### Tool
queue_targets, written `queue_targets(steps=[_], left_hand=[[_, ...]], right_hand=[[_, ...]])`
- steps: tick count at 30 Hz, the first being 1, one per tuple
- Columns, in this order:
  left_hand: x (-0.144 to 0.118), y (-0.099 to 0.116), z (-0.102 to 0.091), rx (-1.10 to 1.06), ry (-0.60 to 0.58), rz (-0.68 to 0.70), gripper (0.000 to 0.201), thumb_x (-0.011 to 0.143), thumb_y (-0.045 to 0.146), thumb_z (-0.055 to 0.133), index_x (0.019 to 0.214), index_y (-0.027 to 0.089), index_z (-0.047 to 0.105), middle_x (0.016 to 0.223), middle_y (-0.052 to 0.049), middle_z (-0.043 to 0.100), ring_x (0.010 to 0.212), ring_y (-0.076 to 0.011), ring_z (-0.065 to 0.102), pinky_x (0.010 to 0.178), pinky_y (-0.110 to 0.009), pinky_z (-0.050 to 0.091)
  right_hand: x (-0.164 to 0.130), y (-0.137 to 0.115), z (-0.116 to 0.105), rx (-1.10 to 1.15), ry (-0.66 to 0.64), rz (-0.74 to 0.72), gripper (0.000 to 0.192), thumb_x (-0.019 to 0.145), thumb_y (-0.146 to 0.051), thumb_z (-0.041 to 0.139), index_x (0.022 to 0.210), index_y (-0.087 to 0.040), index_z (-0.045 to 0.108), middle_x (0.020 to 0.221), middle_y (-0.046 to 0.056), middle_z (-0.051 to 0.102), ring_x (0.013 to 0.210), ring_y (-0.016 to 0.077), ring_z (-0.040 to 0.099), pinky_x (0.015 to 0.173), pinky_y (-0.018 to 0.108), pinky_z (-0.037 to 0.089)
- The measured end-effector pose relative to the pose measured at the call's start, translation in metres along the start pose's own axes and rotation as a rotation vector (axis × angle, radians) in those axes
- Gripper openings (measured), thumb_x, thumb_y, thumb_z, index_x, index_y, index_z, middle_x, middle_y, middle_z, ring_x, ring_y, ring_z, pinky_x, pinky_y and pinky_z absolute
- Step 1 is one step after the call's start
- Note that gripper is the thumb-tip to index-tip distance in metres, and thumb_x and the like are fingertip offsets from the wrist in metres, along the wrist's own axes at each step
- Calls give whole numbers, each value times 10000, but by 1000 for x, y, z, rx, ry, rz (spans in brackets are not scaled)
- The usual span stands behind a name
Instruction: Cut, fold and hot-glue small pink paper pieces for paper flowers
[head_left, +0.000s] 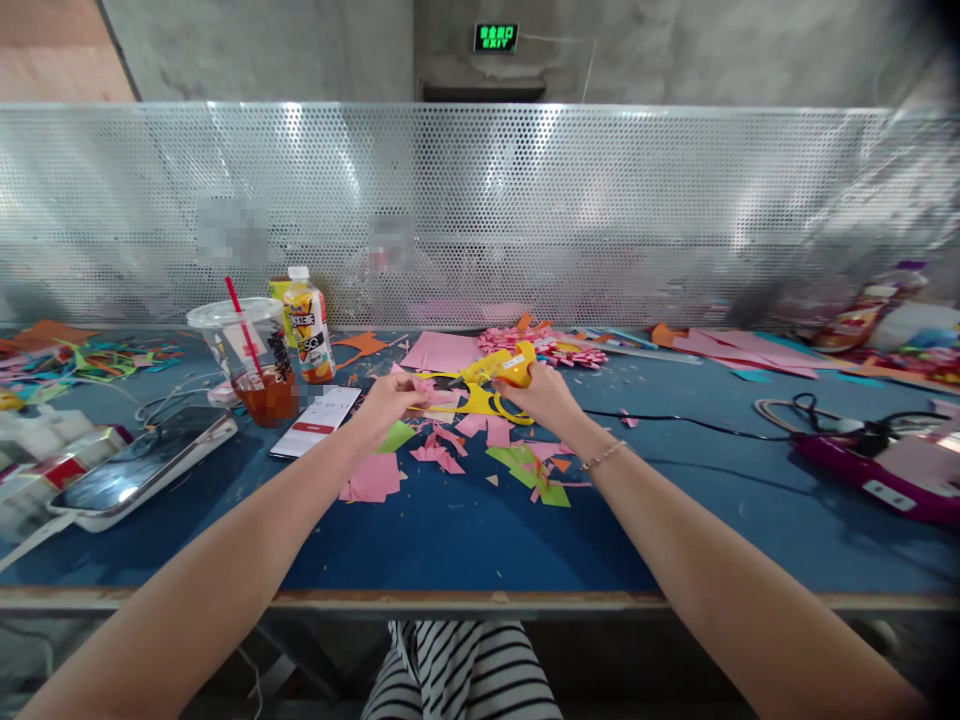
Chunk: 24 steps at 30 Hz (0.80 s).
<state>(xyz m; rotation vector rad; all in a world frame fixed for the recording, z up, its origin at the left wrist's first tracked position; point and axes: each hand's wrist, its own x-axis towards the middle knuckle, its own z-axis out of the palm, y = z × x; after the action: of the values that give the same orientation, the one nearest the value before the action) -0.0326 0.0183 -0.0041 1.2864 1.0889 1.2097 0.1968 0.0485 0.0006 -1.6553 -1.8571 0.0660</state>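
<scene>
In my right hand [549, 398] is a yellow hot glue gun [499, 368], its nozzle pointing left. My left hand [391, 402] pinches a small piece of pink paper [424, 391] close to that nozzle. Beneath the glue gun, yellow-handled scissors [511, 408] lie partly covered, beside a yellow paper scrap [474, 401]. Cut pink paper pieces [439, 450] and green paper pieces [529, 470] are strewn in front of my hands. Behind them lie a flat pink sheet [442, 350] and a heap of pink curled paper [544, 345].
A cup of brown drink [259, 385] with a red straw and a juice bottle [309, 325] stand left, near a lit phone [316, 420]. Another phone [146, 465] lies further left. A black cord [697, 425] leads right to a purple power strip [877, 480]. A perforated metal screen [480, 200] closes the back.
</scene>
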Motion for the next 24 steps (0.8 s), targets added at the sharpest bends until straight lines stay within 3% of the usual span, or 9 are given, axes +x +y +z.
queue_targets(steps=[4, 9, 18, 24], left_hand=[[2, -1, -2, -67, 49, 12, 120, 603, 134, 669, 690, 120, 588, 687, -30, 623, 620, -91, 573, 688, -262, 479], [2, -1, -1, -151, 18, 44, 95, 624, 158, 667, 679, 104, 611, 691, -39, 623, 676, -103, 596, 774, -271, 468], [3, -5, -2, -47, 76, 117, 114, 565, 177, 687, 646, 117, 635, 540, 17, 535, 483, -48, 434, 509, -214, 370], [1, -3, 1, -74, 94, 92, 204, 526, 228, 729, 676, 124, 637, 608, -10, 595, 550, -77, 514, 602, -244, 446]], right_hand=[[-2, -2, -2, 5, 39, 12, 438, 689, -534, 534, 854, -128, 535, 793, 116, 606, 749, 221, 582, 585, 276, 425], [-4, -7, -3, 16, 56, 5, 383, 701, -466, 545, 877, -126, 530, 825, 123, 607, 802, 228, 586, 647, 292, 446], [-3, -4, 0, -43, 67, -70, 300, 706, -409, 535, 844, -144, 516, 797, 116, 589, 834, 246, 584, 686, 311, 456], [-1, 0, 1, -95, 58, -97, 280, 703, -384, 536, 825, -133, 508, 826, 134, 577, 850, 259, 567, 711, 334, 453]])
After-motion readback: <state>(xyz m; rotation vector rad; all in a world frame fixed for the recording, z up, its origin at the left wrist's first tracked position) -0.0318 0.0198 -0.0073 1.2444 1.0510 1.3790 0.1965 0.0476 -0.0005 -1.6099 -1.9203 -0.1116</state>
